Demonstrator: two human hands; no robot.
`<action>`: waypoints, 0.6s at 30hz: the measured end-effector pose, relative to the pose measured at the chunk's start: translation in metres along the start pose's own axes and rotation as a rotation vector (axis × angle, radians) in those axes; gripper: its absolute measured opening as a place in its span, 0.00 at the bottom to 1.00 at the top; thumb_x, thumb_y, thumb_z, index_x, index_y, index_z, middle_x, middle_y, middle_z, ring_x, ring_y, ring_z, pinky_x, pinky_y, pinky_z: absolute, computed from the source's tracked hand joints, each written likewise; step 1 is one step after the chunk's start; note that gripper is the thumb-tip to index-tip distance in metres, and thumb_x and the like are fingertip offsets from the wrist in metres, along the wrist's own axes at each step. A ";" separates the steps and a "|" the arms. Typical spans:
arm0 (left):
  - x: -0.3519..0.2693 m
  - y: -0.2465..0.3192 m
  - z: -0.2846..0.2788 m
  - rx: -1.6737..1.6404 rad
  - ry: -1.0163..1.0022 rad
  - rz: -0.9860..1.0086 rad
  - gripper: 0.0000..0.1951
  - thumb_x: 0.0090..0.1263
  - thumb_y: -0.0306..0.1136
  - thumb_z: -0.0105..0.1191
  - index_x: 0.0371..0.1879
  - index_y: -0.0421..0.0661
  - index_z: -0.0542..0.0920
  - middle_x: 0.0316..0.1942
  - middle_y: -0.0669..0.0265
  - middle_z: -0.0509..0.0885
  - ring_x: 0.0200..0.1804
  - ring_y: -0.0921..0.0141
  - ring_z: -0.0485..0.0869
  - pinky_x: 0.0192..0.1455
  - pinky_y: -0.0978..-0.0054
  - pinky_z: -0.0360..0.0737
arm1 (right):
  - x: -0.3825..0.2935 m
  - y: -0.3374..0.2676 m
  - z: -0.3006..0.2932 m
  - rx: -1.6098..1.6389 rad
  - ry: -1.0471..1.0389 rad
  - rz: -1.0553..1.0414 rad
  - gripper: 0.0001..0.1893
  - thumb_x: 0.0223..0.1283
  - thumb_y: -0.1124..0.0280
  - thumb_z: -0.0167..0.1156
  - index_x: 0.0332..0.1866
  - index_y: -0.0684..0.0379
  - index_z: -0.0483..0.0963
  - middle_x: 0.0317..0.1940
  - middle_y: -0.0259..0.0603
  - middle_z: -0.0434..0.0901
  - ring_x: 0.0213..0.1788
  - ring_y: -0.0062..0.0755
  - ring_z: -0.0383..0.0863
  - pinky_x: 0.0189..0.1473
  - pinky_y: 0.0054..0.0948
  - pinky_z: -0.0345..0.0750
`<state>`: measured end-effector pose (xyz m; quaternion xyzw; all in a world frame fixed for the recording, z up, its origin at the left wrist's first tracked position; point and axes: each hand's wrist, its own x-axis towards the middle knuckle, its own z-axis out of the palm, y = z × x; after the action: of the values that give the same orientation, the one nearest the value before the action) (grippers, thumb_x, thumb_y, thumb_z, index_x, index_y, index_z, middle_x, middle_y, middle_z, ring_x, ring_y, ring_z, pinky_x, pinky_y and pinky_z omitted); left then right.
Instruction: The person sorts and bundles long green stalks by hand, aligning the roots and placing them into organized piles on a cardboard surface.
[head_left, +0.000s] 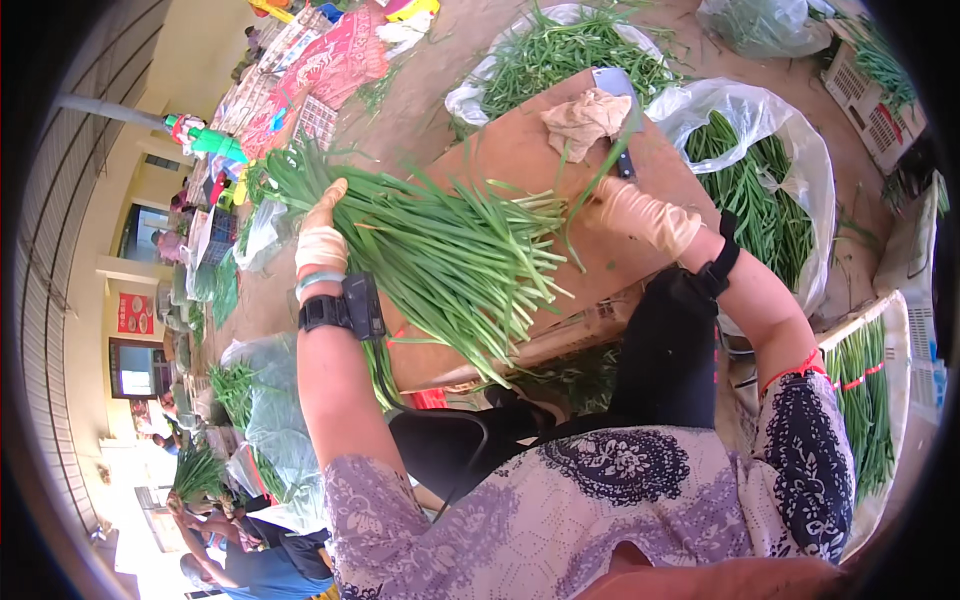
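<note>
A large bundle of green garlic chives (450, 255) lies fanned over a brown board (517, 150), its pale cut ends pointing right. My left hand (324, 217), in a thin pale glove, grips the bundle near its leafy end. My right hand (637, 214), gloved too, is over the right part of the board beside a few loose blades; its fingers are blurred, so their hold cannot be told. Beyond it lie a crumpled tan cloth (585, 120) and a cleaver (621, 90) with a dark handle, the cloth partly over the blade.
Behind the board, chive scraps fill a white bag (466, 101). At right stand a clear bag of greens (806, 157), a plastic crate (862, 112) and a white-lined container (900, 330) with tied chives. A co-worker (247, 555) holds greens at lower left.
</note>
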<state>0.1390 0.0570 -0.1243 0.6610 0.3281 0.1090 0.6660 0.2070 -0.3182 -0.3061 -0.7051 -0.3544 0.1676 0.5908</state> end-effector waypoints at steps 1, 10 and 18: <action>-0.002 -0.003 0.003 -0.002 -0.006 0.000 0.22 0.64 0.39 0.62 0.55 0.43 0.79 0.47 0.61 0.84 0.43 0.64 0.83 0.48 0.66 0.81 | 0.001 0.004 -0.011 -0.004 0.004 0.002 0.10 0.58 0.78 0.60 0.46 0.61 0.77 0.33 0.33 0.82 0.31 0.23 0.75 0.34 0.23 0.75; 0.004 -0.015 -0.003 -0.116 -0.034 0.045 0.21 0.65 0.39 0.62 0.55 0.44 0.79 0.48 0.62 0.83 0.44 0.63 0.82 0.48 0.63 0.81 | 0.084 -0.032 -0.013 -0.254 0.034 0.307 0.29 0.66 0.47 0.50 0.51 0.67 0.76 0.43 0.49 0.82 0.49 0.43 0.79 0.53 0.34 0.71; -0.025 -0.012 0.033 -0.191 -0.082 0.061 0.21 0.64 0.40 0.62 0.53 0.42 0.79 0.47 0.63 0.83 0.45 0.66 0.82 0.50 0.67 0.79 | 0.143 -0.083 0.065 -0.053 -0.245 0.338 0.43 0.59 0.31 0.45 0.64 0.61 0.68 0.54 0.58 0.77 0.61 0.51 0.74 0.68 0.38 0.62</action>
<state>0.1361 0.0144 -0.1315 0.6082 0.2683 0.1328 0.7352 0.2384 -0.1683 -0.2167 -0.7442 -0.3045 0.3395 0.4880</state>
